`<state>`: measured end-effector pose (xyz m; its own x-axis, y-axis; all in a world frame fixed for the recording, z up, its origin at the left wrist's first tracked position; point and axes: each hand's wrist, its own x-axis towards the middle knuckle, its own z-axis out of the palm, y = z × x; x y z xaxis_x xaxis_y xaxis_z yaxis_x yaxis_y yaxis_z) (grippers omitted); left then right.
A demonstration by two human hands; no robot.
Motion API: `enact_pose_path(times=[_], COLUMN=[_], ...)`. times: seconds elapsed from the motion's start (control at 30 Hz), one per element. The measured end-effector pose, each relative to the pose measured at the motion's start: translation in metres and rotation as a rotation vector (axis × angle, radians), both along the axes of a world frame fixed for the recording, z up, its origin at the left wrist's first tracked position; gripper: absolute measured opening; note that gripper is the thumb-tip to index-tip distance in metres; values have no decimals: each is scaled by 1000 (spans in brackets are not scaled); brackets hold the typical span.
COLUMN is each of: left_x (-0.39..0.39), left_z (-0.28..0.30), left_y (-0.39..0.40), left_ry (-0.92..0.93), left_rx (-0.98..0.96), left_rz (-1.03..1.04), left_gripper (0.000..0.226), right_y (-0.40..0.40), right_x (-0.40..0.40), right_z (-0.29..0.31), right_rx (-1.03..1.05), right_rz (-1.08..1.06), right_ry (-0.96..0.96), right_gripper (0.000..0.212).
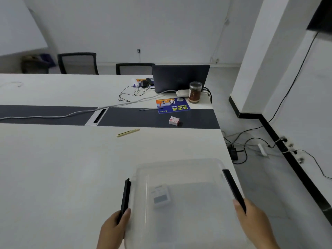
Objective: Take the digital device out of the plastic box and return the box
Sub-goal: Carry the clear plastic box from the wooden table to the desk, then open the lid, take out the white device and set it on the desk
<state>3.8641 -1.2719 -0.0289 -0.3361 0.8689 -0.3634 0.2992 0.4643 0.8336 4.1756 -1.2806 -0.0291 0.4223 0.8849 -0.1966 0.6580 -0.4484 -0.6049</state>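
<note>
box: clear plastic box (181, 191), lid on, at near right corner of table (71, 168)
device: small white device (160, 195) inside, seen through lid, lying flat
handling: box looks light, stiff, smooth; hold by the black side latches; device may slide if tilted
left hand: left hand (113, 229) wrapped on left latch (125, 196), thumb on top
right hand: right hand (255, 223) closed on right latch (233, 189)

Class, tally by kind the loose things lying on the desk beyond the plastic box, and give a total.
Laptop: 1
Jar: 1
Pens: 2, one blue, one yellow
Blue cards: 1
Small white-and-red box: 1
Computer mouse: 1
Total: 7
</note>
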Motion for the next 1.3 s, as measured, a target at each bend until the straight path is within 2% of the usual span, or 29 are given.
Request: enact_pose_path(times=[0.13, 0.2, 0.27, 0.33, 0.4, 0.47, 0.5, 0.57, 0.63, 0.7, 0.77, 0.8, 0.9, 1.0, 1.1, 1.2, 1.3], left_x=[-1, 3, 6, 10, 17, 26, 29, 29, 25, 18, 7, -1, -43, -95, -138, -174, -199], left_z=[-8, -10, -7, 7, 15, 12, 7, 3, 4, 8, 14, 17, 12, 9, 4, -19, -51], left_y=[-3, -3, -2, -4, -8, -14, -17, -20, -23, -28, -32, -33, -38, -50, -57, -55, -45], left_ry=[-128, -165, -80, 1, 14, 60, 84, 66, 9, -6, -45, -91, -145, -62, 70, 284, 366], left_rx=[-128, -129, -63, 29, 112, 85, 61, 66, 112, 173, 271, 307, 310, 311, 158, -46, -189], left_rz=[69, 126, 206, 218, 126, 3, -12, 38, 84, 130, 227, 289, 477, 724, 852, 801, 776], left_gripper=[38, 30, 37, 40, 33, 39, 45, 50, 50, 50, 51, 52, 53, 46, 41, 50, 38], right_y=[0, 1, 2, 3, 4, 3, 3, 3, 8, 14, 20, 26, 50, 78, 105, 126, 144], right_x=[8, 14, 17, 18, 14, -1, -5, -11, -13, -18, -35, -47, -96, -164, -239, -306, -353], right_z=[6, 5, 6, 11, 11, 11, 7, 6, 20, 33, 49, 54, 62, 59, 47, 24, -12], right_rx=[-1, -62, -68, -13, 36, -13, -19, 16, 39, 137, 234, 263, 315, 329, 166, 24, -110], right_rz=[-29, -65, -92, -113, -69, 21, 34, 16, -45, -34, 31, 85, 274, 475, 656, 785, 881], right_ry=[141, 215, 226, 183, 103, 11, -19, -30, -21, -17, -20, -18, 3, 32, -19, -165, -274], right_gripper=[27, 32, 34, 34, 27, 25, 35, 40, 27, 37, 52, 53, 33, 36, 34, 31, 30])
